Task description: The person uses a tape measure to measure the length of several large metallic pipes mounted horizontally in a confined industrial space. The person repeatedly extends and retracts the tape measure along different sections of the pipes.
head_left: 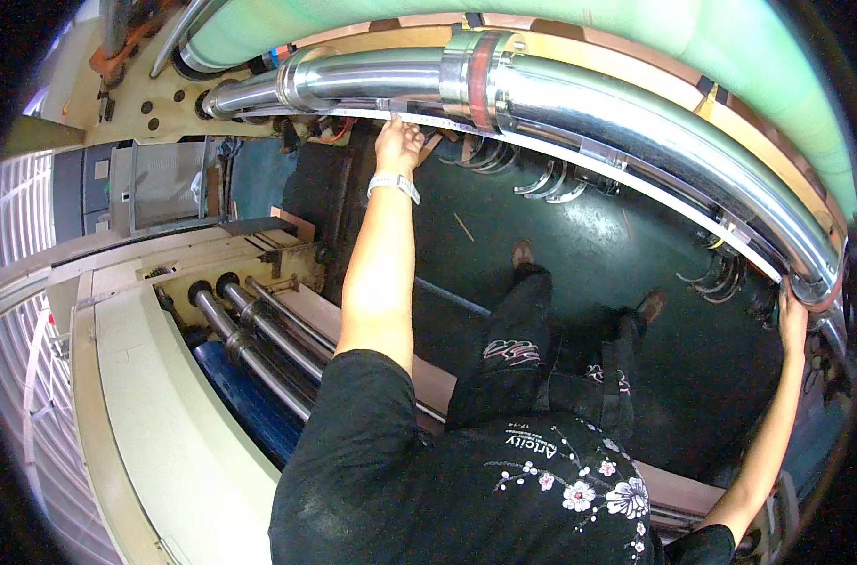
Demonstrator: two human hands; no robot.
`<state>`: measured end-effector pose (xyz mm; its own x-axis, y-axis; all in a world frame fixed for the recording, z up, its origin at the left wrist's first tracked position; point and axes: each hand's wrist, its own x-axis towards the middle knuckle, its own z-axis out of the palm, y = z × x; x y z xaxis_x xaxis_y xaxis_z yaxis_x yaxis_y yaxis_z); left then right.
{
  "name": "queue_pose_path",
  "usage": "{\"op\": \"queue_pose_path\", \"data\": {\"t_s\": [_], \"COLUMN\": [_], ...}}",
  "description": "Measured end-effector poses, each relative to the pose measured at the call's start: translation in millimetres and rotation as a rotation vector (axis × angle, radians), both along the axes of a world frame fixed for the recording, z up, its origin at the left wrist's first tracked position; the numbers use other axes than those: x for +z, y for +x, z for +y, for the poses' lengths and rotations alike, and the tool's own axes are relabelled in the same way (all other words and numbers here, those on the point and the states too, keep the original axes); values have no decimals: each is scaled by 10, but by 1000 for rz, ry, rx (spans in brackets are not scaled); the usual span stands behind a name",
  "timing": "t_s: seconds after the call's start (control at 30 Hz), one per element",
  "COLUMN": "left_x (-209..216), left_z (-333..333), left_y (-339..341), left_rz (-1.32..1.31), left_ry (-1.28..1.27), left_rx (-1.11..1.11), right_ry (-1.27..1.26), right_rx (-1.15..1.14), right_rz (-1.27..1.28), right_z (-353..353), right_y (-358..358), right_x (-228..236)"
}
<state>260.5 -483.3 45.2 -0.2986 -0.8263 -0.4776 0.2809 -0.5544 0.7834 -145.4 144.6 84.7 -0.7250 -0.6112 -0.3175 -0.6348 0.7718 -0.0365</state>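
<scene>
We see the long, thin white strip point(659, 191) along the polished cylindrical steel roller point(589, 89), bare left hand point(399, 146) pinching it, bare right hand point(793, 315) at the far end, grip unclear; probably light, bendy, best held near both ends.

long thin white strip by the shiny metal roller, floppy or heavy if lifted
The long thin white strip likely flexes, being narrow for its length. It probably feels light, a slim band beside the bulky, shiny metal roller.
</scene>
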Motion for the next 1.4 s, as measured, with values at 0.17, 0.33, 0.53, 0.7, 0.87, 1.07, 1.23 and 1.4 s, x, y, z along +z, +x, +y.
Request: {"op": "queue_pose_path", "data": {"t_s": [0.17, 0.33, 0.53, 0.7, 0.87, 1.07, 1.23, 1.4], "left_x": [-28, -22, -63, -19, -45, -121, -134, -208], "left_z": [-57, -69, -184, -177, -194, -206, -214, -337], "left_y": [24, 33, 145, 124, 154, 131, 148, 270], "left_rz": [-33, -69, -78, -87, -87, -69, -253, -182], "left_ry": [7, 23, 3, 15, 9, 15, 16, 77], "left_rx": [-43, -3, -21, -20, -24, -38, -85, -100], "right_ry": [-22, -44, -152, -114, -112, -160, -65, -201], "right_rx": [-35, 74, 70, 45, 70, 61, -77, 120], "right_rz": [-56, 42, 15, 23, 38, 17, -14, 29], "right_z": [25, 69, -79, -158, -121, -33, -222, -268], "right_y": [-11, -20, 79, 124, 77, 48, 193, 172], "right_x": [-15, -98, -83, -45, -77, -122, 26, 52]}}
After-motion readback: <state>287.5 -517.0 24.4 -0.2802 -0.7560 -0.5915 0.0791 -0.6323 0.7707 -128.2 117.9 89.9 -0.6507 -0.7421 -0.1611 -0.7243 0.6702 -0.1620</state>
